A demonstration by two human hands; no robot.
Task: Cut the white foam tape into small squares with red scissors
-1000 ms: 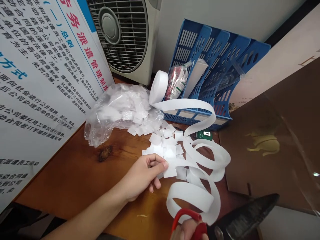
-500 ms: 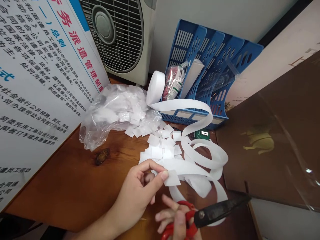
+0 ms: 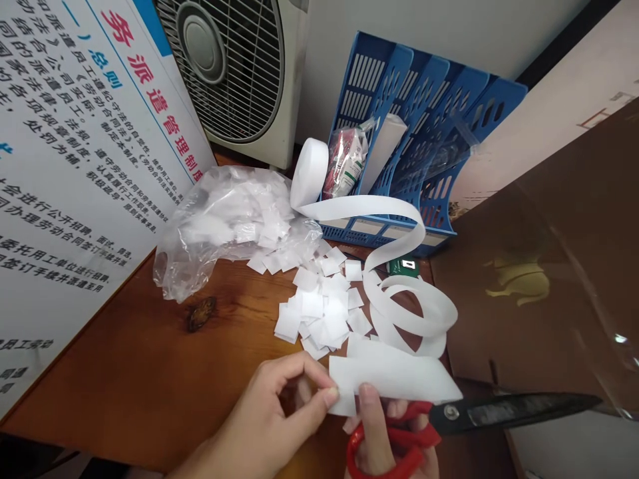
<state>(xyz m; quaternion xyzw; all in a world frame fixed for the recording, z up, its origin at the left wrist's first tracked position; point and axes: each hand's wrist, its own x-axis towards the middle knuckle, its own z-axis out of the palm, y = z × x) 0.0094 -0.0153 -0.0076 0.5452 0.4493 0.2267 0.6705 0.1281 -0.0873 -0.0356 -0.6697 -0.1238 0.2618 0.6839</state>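
Note:
My left hand [image 3: 294,399] pinches a small white square [image 3: 343,403] of tape between thumb and forefinger. That square lies against the cut end of a white tape strip [image 3: 394,371]. My right hand [image 3: 377,426] has its fingers through the red handles of the scissors [image 3: 399,439], and one digit presses on the strip. The scissors' dark blades point right, away from the strip's end, and look closed together. Just above my hands lies a loose pile of white squares [image 3: 324,306]. The strip's long tail [image 3: 424,306] curls on the right and leads up to a roll [image 3: 310,174].
A clear plastic bag [image 3: 184,266] full of white squares lies behind the pile. At the back stand a blue file rack [image 3: 359,86] and a box fan [image 3: 239,80]. A printed board [image 3: 90,166] borders the left, a brown box [image 3: 499,279] the right.
My right hand with the scissors has moved up and right, and now also grips the strip. My left hand has shifted slightly down, bringing the square to the strip's end.

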